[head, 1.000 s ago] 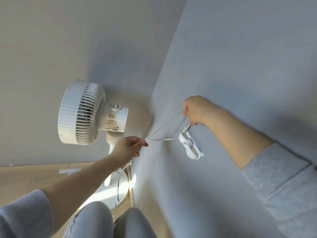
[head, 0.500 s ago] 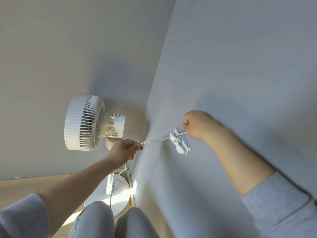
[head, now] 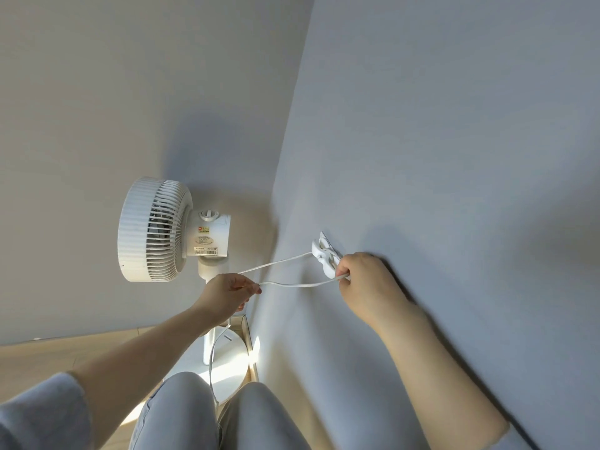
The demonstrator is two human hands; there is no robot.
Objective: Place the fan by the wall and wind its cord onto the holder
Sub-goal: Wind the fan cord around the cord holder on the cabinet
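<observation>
A white pedestal fan [head: 156, 230] stands in the corner, its head facing left and its round base [head: 232, 368] on the floor. A white cord holder [head: 324, 254] is fixed to the blue-grey wall on the right. The white cord [head: 292, 284] runs in two strands between my hands and the holder. My left hand [head: 227, 293] pinches the cord left of the holder. My right hand [head: 363, 280] grips the cord at the holder's lower end, against the wall. More cord hangs down from my left hand toward the base.
Two walls meet in a corner just right of the fan. Wooden floor [head: 65, 355] shows at the lower left. My knees in grey trousers [head: 194, 414] are at the bottom, close to the fan's base.
My right hand has gone from above the holder to below it, carrying the cord around. The lower strand now sags in a loop. The view has shifted, and my left hand keeps its pinch.
</observation>
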